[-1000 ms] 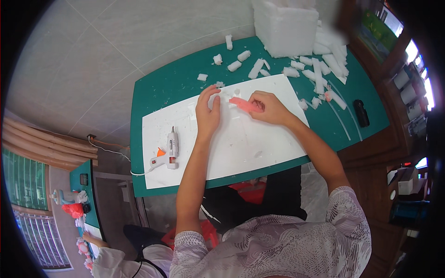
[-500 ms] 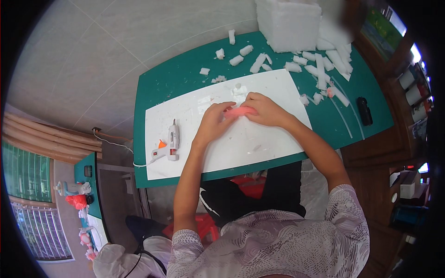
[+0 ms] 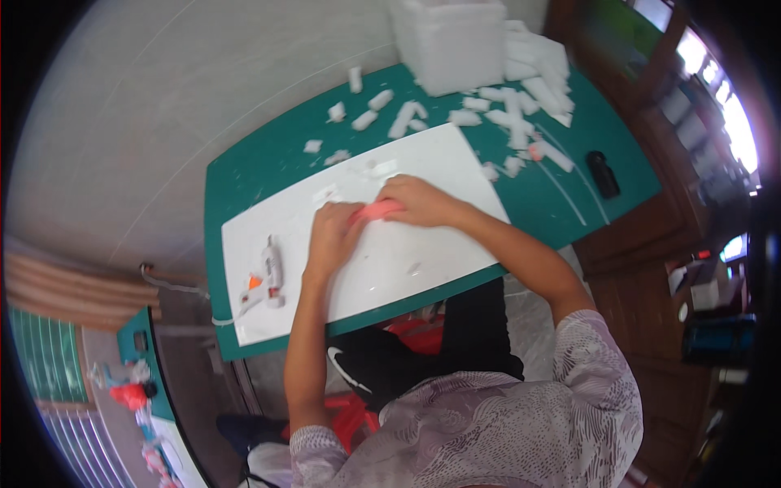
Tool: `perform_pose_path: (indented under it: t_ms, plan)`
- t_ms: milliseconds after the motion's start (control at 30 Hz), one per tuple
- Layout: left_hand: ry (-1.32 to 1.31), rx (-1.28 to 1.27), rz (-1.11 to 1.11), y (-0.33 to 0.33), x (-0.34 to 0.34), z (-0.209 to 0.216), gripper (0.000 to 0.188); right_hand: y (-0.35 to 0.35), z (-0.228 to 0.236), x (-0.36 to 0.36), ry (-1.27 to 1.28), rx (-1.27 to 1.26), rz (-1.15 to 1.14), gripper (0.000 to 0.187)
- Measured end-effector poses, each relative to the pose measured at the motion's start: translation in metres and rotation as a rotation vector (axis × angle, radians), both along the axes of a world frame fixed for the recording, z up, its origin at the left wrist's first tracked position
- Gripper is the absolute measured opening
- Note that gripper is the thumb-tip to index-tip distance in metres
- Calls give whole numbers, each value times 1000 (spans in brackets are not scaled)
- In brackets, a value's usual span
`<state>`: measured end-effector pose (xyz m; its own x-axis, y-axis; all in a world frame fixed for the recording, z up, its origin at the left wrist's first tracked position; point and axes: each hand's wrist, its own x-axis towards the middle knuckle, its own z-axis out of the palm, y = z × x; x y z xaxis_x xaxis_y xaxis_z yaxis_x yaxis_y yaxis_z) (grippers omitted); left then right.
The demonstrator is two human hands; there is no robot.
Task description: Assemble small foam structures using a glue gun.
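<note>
Left hand (image 3: 331,234), right hand (image 3: 417,202) grip slim pink strip (image 3: 377,211).

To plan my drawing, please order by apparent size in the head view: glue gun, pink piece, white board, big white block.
1. White board
2. Big white block
3. Glue gun
4. Pink piece, partly hidden

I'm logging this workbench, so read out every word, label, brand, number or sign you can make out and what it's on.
No words or numbers can be read.
Glue gun: any markings too blurred.
Black trousers: white curved mark, no readable letters.
</note>
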<state>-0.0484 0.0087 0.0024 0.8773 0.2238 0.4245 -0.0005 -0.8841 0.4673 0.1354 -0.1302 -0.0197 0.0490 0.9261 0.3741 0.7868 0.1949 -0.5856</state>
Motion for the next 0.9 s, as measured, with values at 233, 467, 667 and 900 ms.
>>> perform_pose_path:
  t_ms: [233,467,667,900]
  plan:
    - [-22,7,38,-4,-2,-3,21,-1,2,-5,58,32,-4,24]
    - [-26,13,26,-9,-22,31,29,-1,1,-7,57,-22,-10,25]
    - [-70,172,468,34,-145,53,37,-2,1,-8,31,-9,-56,25]
    - [349,30,435,63,-207,29,55,0,7,-10,20,-28,-87,24]
